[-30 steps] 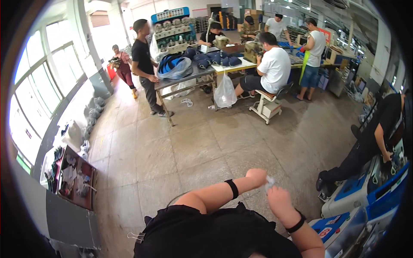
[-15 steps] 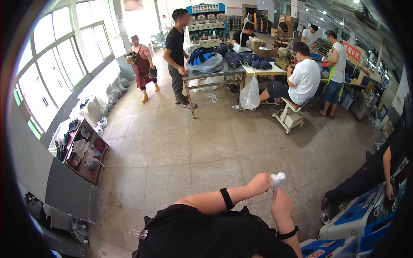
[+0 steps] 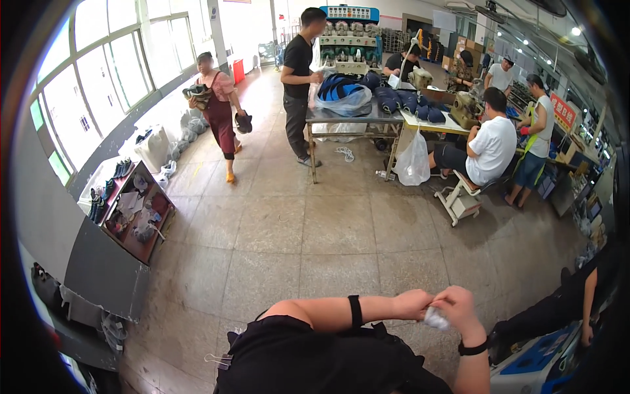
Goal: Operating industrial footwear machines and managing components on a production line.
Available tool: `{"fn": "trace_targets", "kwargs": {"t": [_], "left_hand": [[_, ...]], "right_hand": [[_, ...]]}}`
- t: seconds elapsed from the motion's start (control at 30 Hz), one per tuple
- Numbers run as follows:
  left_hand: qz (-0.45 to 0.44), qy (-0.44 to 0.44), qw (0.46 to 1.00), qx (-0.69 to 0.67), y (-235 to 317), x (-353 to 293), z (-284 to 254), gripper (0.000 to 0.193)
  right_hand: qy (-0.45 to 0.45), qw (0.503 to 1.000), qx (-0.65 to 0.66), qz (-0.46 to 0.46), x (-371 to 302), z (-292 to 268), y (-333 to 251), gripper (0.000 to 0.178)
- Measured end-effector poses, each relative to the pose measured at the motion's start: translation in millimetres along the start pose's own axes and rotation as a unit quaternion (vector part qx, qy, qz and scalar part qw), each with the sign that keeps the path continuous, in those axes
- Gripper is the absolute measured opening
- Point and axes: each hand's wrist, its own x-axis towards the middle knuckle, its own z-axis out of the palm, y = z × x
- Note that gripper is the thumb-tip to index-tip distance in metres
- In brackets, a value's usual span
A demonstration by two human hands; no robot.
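Note:
Both hands meet in front of my body, low and right of the middle. My left hand (image 3: 413,305) is closed, its fingertips against a small white bundle (image 3: 436,320). My right hand (image 3: 457,306) pinches at the top of the same bundle from the other side. The bundle looks soft and crumpled and hangs just below the fingers; its kind cannot be made out. Black bands circle my left forearm and my right wrist.
Blue-and-white machines (image 3: 535,358) stand at the lower right, beside a person in dark clothes (image 3: 548,315). A shelf with shoes (image 3: 134,213) is at the left. Ahead, a person carrying things (image 3: 220,108) walks near a table (image 3: 357,117) with dark blue pieces; others sit and stand beyond.
The white bundle, upright above my hands before, now hangs below my fingers. My right hand has risen and turned over it. The view has shifted, and the walking person has come nearer.

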Motion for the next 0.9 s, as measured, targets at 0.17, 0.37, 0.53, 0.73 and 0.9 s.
{"fn": "trace_targets", "kwargs": {"t": [0.17, 0.37, 0.53, 0.73, 0.9], "left_hand": [[-0.209, 0.068, 0.836, -0.504, 35.4, 19.8, -53.5, 0.027], [-0.213, 0.131, 0.778, -0.576, 24.5, 32.1, -97.6, 0.026], [-0.176, 0.184, 0.853, -0.455, 0.3, 50.7, -85.9, 0.023], [-0.199, 0.091, 0.830, -0.513, 5.0, 53.3, -101.5, 0.027], [-0.163, 0.081, 0.843, -0.506, -4.6, 65.1, -86.5, 0.036]], "right_hand": [[0.204, 0.852, 0.405, 0.261, 13.0, 45.9, 18.5, 0.013], [0.220, 0.909, 0.239, 0.262, 66.0, 40.0, -5.7, 0.015], [0.188, 0.945, 0.086, 0.253, 77.4, 31.3, 1.3, 0.019], [0.233, 0.874, 0.254, 0.343, 68.5, 45.5, 7.4, 0.024], [0.316, 0.789, 0.351, 0.393, 68.0, 38.8, 2.8, 0.023]]}}
